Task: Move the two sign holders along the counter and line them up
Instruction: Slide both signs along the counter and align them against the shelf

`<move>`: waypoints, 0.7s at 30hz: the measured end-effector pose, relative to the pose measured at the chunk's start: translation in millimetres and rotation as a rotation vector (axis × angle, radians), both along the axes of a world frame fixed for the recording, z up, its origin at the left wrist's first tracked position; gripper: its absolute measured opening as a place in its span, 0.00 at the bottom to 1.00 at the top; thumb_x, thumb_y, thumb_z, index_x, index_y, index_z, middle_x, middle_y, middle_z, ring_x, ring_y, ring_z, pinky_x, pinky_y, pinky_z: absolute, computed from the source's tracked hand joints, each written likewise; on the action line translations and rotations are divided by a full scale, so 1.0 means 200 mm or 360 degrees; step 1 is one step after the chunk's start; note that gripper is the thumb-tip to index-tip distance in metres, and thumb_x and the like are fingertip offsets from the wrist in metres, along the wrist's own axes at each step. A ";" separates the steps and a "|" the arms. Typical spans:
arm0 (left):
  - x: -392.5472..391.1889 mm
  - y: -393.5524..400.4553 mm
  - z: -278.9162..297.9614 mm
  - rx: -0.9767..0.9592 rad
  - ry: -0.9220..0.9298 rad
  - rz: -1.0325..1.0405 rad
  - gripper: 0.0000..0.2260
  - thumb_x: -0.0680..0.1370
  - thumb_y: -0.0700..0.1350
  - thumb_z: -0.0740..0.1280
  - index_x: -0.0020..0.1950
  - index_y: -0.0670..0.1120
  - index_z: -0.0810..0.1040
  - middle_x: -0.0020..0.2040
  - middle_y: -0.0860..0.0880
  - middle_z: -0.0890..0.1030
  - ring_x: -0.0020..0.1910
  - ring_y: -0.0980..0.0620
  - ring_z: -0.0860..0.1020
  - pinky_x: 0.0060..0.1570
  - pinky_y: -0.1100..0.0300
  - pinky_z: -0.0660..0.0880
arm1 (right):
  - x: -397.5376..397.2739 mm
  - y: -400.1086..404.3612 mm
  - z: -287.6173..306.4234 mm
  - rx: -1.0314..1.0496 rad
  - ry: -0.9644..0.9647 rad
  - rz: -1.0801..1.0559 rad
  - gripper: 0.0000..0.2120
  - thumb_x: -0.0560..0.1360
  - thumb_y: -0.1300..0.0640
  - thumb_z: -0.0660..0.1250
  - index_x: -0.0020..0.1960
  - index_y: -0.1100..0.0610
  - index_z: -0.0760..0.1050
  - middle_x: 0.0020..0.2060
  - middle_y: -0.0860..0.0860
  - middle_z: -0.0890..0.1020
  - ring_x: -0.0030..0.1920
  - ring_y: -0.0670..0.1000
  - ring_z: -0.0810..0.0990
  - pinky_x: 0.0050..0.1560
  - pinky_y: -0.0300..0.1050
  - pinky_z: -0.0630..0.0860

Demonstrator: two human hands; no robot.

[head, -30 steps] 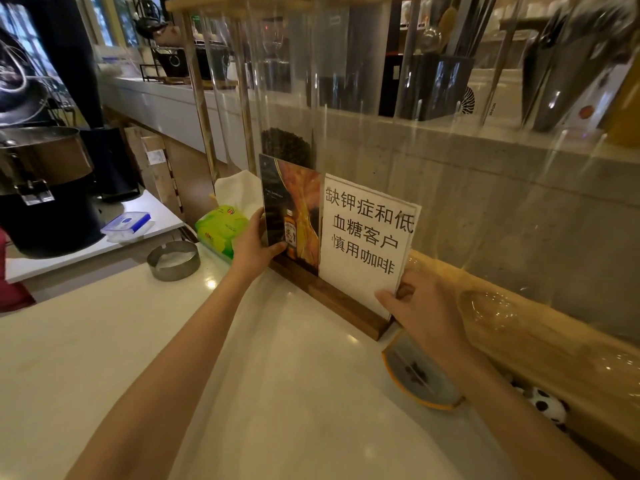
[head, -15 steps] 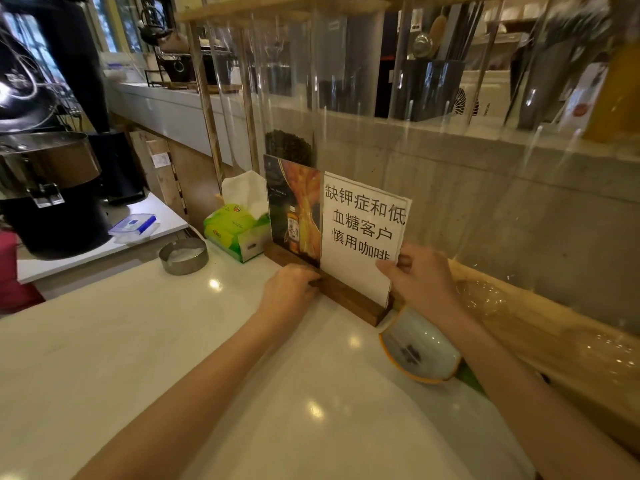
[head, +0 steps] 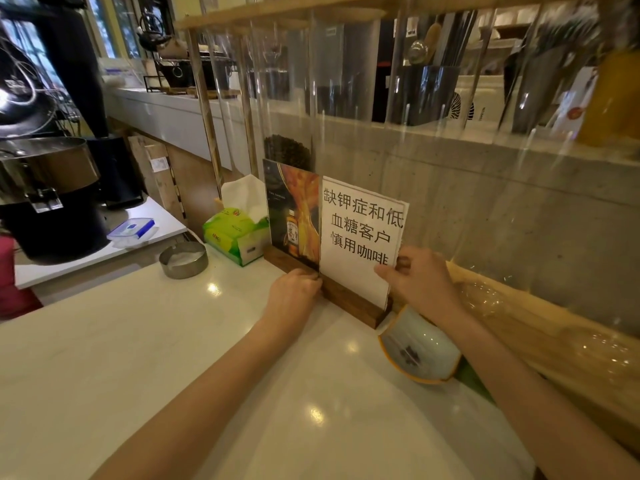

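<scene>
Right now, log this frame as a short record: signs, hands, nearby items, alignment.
signs: poster sign holder and white notice sign holder upright, side by side on wooden bases
left hand: at the bases where the two meet
right hand: grip on the white notice's right edge
nearby: green tissue box left of the signs, round metal tin, ceramic dish at the right end
alignment: bases look end to end

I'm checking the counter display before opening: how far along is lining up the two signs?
Looks nearly done: the poster sign and the text sign stand upright, side by side, their wooden bases end to end on the counter. In hand: the left hand rests at the join of the bases, and the right hand pinches the text sign's right edge. Left: probably a final nudge, then letting go.
</scene>
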State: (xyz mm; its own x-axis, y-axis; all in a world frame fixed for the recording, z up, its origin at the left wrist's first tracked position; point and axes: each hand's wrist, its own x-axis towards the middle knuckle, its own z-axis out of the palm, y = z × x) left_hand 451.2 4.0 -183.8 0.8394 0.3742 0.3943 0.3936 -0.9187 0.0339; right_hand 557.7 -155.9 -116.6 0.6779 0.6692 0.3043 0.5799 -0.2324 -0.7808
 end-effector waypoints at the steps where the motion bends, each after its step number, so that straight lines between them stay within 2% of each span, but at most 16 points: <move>1: -0.01 0.00 0.01 -0.0017 -0.0020 0.0010 0.10 0.54 0.43 0.81 0.30 0.49 0.84 0.31 0.52 0.85 0.31 0.53 0.83 0.26 0.66 0.78 | 0.01 0.00 0.01 -0.0023 0.0041 0.0049 0.15 0.71 0.61 0.68 0.58 0.58 0.77 0.56 0.54 0.82 0.53 0.51 0.81 0.55 0.50 0.78; 3: -0.01 0.00 0.02 -0.0074 -0.0038 0.0016 0.06 0.61 0.42 0.78 0.36 0.46 0.85 0.37 0.49 0.86 0.39 0.49 0.84 0.34 0.61 0.80 | 0.01 0.01 0.05 0.0025 0.0169 0.0122 0.16 0.71 0.61 0.69 0.58 0.56 0.75 0.56 0.52 0.82 0.55 0.51 0.80 0.56 0.54 0.78; 5: -0.01 -0.01 0.03 -0.0221 -0.0009 0.0013 0.08 0.72 0.43 0.68 0.49 0.43 0.83 0.50 0.45 0.85 0.52 0.45 0.81 0.48 0.54 0.79 | 0.01 0.02 0.13 0.0126 0.0237 0.0153 0.15 0.71 0.60 0.69 0.57 0.55 0.75 0.55 0.52 0.83 0.52 0.50 0.81 0.54 0.53 0.79; 8: -0.02 -0.04 0.04 -0.0291 0.0029 0.0042 0.14 0.76 0.44 0.61 0.59 0.44 0.78 0.60 0.46 0.80 0.61 0.46 0.76 0.57 0.53 0.74 | 0.03 0.07 0.29 0.0134 -0.0090 0.0167 0.12 0.72 0.56 0.68 0.54 0.56 0.76 0.48 0.50 0.83 0.45 0.46 0.81 0.41 0.40 0.78; 10: -0.03 -0.04 0.05 -0.0369 -0.0007 0.0031 0.15 0.75 0.42 0.61 0.61 0.45 0.77 0.63 0.47 0.78 0.63 0.47 0.74 0.61 0.54 0.72 | 0.03 0.12 0.40 0.0098 -0.0244 0.0199 0.15 0.71 0.55 0.68 0.57 0.56 0.75 0.46 0.48 0.80 0.44 0.45 0.79 0.38 0.33 0.72; 12: -0.03 -0.02 0.07 -0.0488 0.0012 0.0023 0.15 0.75 0.43 0.61 0.61 0.47 0.76 0.63 0.48 0.78 0.63 0.49 0.74 0.60 0.57 0.71 | 0.04 0.20 0.48 -0.0031 -0.0403 0.0230 0.16 0.71 0.54 0.68 0.58 0.56 0.74 0.45 0.47 0.78 0.43 0.44 0.77 0.37 0.31 0.69; 15: -0.03 0.04 0.08 -0.0608 -0.0060 0.0058 0.14 0.74 0.45 0.64 0.60 0.48 0.76 0.61 0.48 0.78 0.60 0.49 0.75 0.58 0.58 0.73 | 0.02 0.33 0.57 -0.0233 -0.0667 0.0255 0.13 0.72 0.54 0.67 0.55 0.57 0.76 0.46 0.50 0.80 0.43 0.47 0.77 0.37 0.31 0.69; 17: -0.04 0.06 0.08 -0.0657 -0.0077 0.0117 0.16 0.74 0.46 0.64 0.62 0.47 0.73 0.62 0.47 0.75 0.61 0.48 0.73 0.59 0.57 0.72 | 0.01 0.42 0.60 -0.0310 -0.0677 0.0269 0.12 0.74 0.54 0.65 0.52 0.61 0.78 0.46 0.54 0.82 0.43 0.51 0.80 0.38 0.36 0.74; 19: -0.05 0.06 0.07 -0.0728 -0.0039 0.0193 0.21 0.75 0.47 0.62 0.68 0.45 0.66 0.68 0.45 0.68 0.65 0.46 0.70 0.64 0.57 0.69 | 0.00 0.50 0.61 -0.0383 -0.0666 0.0302 0.14 0.74 0.53 0.65 0.50 0.65 0.78 0.46 0.60 0.83 0.45 0.58 0.82 0.41 0.45 0.78; 21: -0.06 0.07 0.06 -0.0776 -0.0013 0.0240 0.25 0.76 0.46 0.61 0.72 0.44 0.59 0.72 0.43 0.62 0.69 0.46 0.66 0.66 0.57 0.66 | -0.01 0.56 0.61 -0.0444 -0.0635 0.0332 0.16 0.74 0.53 0.65 0.48 0.67 0.77 0.43 0.60 0.83 0.42 0.59 0.81 0.38 0.44 0.75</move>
State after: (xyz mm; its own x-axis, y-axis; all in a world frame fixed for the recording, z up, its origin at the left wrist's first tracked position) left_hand 439.9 17.0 -172.5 0.7595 0.6330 0.1497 0.5186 -0.7283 0.4479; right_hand 555.8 -43.8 5.2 0.3896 0.8699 0.3025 0.8756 -0.2479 -0.4146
